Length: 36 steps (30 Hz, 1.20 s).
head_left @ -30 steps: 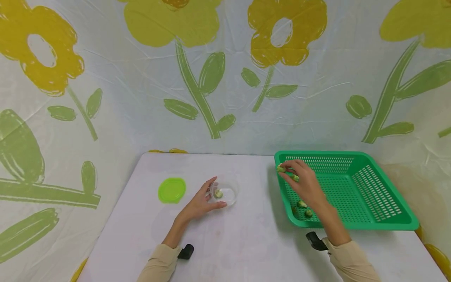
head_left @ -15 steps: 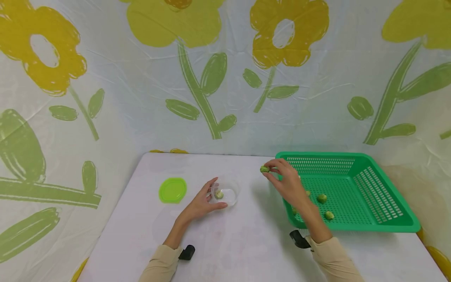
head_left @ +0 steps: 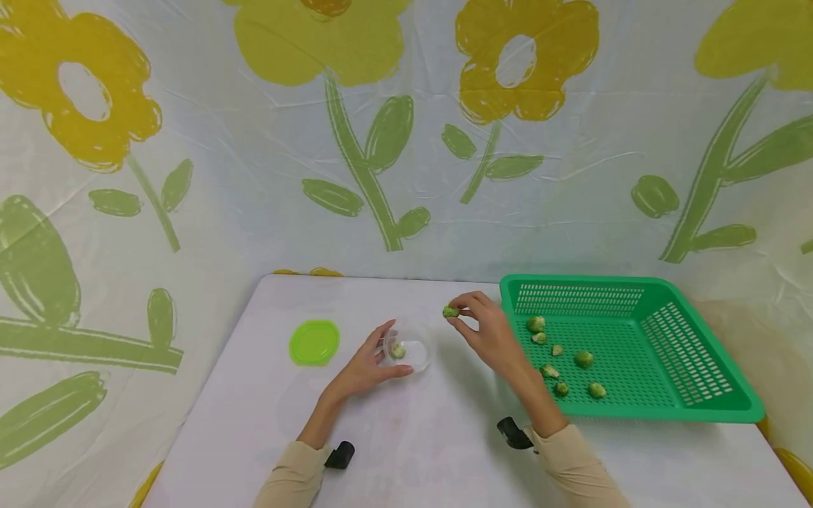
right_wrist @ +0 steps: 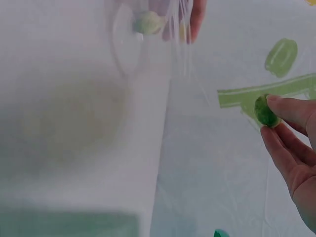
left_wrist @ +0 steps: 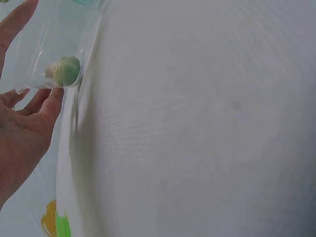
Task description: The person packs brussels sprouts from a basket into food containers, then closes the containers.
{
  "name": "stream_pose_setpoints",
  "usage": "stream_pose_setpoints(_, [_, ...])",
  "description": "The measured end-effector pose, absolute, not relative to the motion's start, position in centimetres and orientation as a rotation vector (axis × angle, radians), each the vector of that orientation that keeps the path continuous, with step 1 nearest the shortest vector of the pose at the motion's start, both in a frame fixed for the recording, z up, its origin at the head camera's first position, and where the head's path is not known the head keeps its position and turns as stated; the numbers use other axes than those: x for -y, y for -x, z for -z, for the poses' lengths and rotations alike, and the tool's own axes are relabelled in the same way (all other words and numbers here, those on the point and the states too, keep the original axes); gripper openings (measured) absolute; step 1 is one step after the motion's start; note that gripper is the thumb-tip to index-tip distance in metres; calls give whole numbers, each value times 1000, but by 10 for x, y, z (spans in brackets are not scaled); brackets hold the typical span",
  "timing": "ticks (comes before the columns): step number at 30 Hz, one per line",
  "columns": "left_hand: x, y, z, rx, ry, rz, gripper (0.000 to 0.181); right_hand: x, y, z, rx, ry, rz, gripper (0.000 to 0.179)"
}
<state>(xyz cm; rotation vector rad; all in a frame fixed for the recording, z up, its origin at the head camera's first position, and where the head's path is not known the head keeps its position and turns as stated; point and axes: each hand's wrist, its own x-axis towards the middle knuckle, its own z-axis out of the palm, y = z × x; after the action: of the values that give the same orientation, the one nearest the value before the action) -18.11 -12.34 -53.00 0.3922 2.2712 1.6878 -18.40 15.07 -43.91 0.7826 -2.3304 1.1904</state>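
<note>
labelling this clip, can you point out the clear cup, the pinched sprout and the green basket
Clear cup (head_left: pixel 416 351): head view, bare base.
Pinched sprout (right_wrist: pixel 264 111): right wrist view, green side.
Green basket (head_left: pixel 640 361): head view, bare floor.

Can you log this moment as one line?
left fingers: round clear cup, sprout inside | right fingers: pinching another sprout, not yet in cup | green basket: more sprouts | lime-green lid: on table

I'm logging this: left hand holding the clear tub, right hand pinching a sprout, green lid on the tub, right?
Not quite: the head view shows the green lid on the table, apart from the clear tub; left hand, right hand and sprout are correct.
</note>
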Motion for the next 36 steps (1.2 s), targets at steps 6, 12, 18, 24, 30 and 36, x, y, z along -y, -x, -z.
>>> stream_pose_setpoints(6, [124,181,532,-2263,-400,-1694,106,-136,186,448,2371,-776,-1230,24])
stream_pose_setpoints(12, [124,181,534,-2271,-381,-1693,106,-124,190,459,2405,-776,-1272,22])
stream_pose_setpoints(18, [124,181,531,-2259,-389,-1705,106,-112,191,471,2379,-831,-1310,21])
stream_pose_setpoints(24, [124,180,530,-2250,-394,-1726,104,-103,193,479,2404,-857,-1323,19])
stream_pose_setpoints(30, [124,179,530,-2242,-388,-1725,105,-96,195,491,2404,-903,-1321,20])
stream_pose_setpoints(36, [123,178,529,-2244,-379,-1732,105,-91,196,497,2433,-948,-1240,20])
